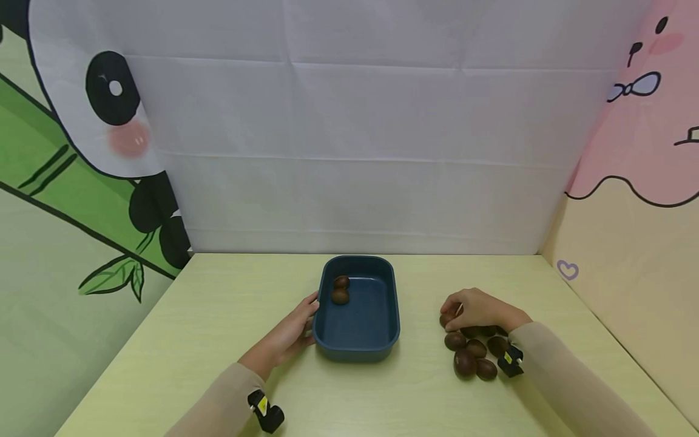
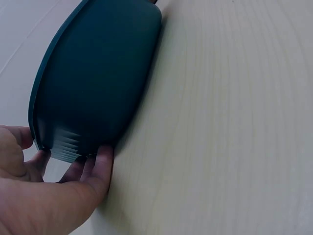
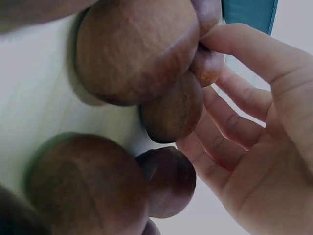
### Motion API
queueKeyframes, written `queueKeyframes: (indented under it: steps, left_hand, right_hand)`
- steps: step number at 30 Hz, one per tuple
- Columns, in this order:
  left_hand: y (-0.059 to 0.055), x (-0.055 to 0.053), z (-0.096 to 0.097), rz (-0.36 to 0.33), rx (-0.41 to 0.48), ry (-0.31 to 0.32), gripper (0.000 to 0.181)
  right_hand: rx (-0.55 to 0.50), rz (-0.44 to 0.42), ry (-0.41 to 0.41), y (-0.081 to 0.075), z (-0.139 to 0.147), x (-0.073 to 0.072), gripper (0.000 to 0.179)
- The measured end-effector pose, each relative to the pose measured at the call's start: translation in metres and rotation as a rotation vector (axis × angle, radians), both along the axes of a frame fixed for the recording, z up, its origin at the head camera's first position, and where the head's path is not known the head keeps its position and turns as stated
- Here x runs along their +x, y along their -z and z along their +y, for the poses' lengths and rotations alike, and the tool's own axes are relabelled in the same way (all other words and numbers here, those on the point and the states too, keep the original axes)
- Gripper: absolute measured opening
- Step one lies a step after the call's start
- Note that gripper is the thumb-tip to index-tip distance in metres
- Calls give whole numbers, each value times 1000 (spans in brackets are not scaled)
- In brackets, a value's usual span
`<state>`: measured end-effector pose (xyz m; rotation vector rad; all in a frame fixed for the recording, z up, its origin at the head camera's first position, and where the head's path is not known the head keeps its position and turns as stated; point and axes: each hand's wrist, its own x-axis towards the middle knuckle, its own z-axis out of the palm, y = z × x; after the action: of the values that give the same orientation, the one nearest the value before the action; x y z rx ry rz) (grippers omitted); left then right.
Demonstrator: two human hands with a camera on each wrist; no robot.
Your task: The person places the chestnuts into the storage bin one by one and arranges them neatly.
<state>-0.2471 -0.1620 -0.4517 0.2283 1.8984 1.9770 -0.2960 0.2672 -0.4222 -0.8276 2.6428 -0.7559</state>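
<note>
My left hand point(image 1: 292, 331) lies against the left outer wall of a dark blue rectangular container point(image 1: 357, 355). In the left wrist view, its fingertips touch the container's outside point(image 2: 98, 73). Two brown chestnuts point(image 1: 340, 296) lie inside, near the left wall. On the right, my right hand point(image 1: 480, 308) reaches over a cluster of chestnuts point(image 1: 465, 363) and pinches one chestnut point(image 1: 446, 320) at the cluster's far left edge. The right wrist view shows thumb and fingers about this chestnut point(image 3: 208, 66), with larger-looking chestnuts point(image 3: 137, 49) close to the camera. The hand hides part of the cluster.
Both things stand on a pale wooden table point(image 1: 229, 291). A white cloth point(image 1: 349, 121) hangs behind its far edge. Printed panels rise at the sides, a green one point(image 1: 54, 243) on the left and a pink and cream one point(image 1: 639, 261) on the right.
</note>
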Motion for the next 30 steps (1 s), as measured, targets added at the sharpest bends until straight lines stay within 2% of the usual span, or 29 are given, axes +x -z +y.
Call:
queueKeyframes:
  steps: [10,17,25,30]
  left_hand:
    - [-1,1,1,-5,-9,-13,60]
    - [-1,1,1,4,-13,-11,60]
    - [-1,1,1,5,-13,-6,61]
    - [-1,1,1,4,-17,-17,60]
  right_hand:
    - [8,3,22,-11,-8,-6,27]
    - [-23,44,-23,-28,-22,-7,26]
    - [-53,44,-71,-51,-55,-7,29]
    - [-68,52,-126,-62,-82,-12,28]
